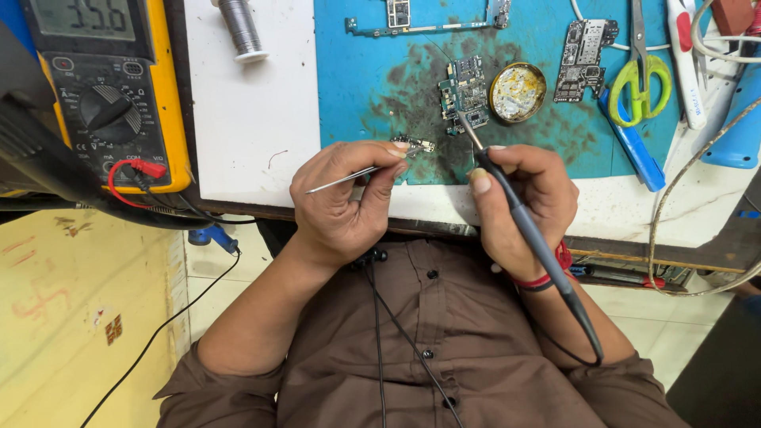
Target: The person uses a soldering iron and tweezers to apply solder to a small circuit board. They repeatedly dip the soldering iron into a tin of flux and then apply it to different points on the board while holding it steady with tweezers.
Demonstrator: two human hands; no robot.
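Board: small green circuit board point(465, 93), dense with chips, on stained blue mat point(372, 71) by round brass flux tin point(517, 92)
Right hand point(519, 202): clamped on grey soldering iron point(529, 230), tip at board edge
Left hand point(349, 202): pinching thin steel tweezers point(349, 177)
Hidden: tweezer tips and joint hard to make out

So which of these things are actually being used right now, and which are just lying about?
In use:
left hand holding thin metal tweezers
right hand holding grey soldering iron
small green circuit board

Lying about:
green-handled scissors
yellow multimeter
round brass tin
solder wire spool
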